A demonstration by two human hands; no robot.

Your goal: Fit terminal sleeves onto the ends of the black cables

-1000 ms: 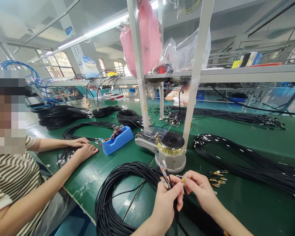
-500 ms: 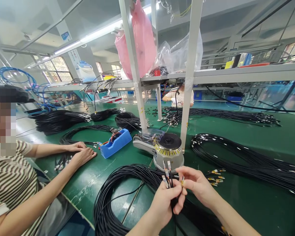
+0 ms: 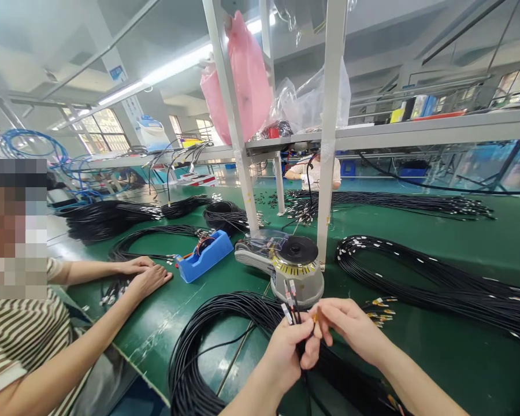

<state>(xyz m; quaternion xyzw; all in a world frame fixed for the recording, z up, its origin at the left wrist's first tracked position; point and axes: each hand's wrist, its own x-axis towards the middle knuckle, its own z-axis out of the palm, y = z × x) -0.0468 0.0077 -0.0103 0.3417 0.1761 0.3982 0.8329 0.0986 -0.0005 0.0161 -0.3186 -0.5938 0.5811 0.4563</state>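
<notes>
My left hand (image 3: 288,352) is closed around several black cables, whose silver connectors (image 3: 288,312) point up above the thumb. The fingers of my right hand (image 3: 353,329) pinch at a piece of yellow tape (image 3: 315,319) on a cable end, right beside the left fingertips. Part of that cable end is hidden by the fingers. Just beyond the hands stands a round tape dispenser (image 3: 298,271) with a black top and yellow tape pieces around its rim. A large coil of black cables (image 3: 199,323) lies to the left and under my hands.
Cable ends wrapped in yellow tape (image 3: 380,312) lie right of my hands, near a long looped cable bundle (image 3: 394,271). A blue tape holder (image 3: 205,257) stands left of the dispenser. A co-worker's hands (image 3: 149,280) rest on the green table. White shelf posts (image 3: 327,173) rise behind the dispenser.
My right fingers have closed in on the yellow tape and come nearer the left hand. The connectors in my left hand have dipped slightly left. The co-worker's head has shifted right.
</notes>
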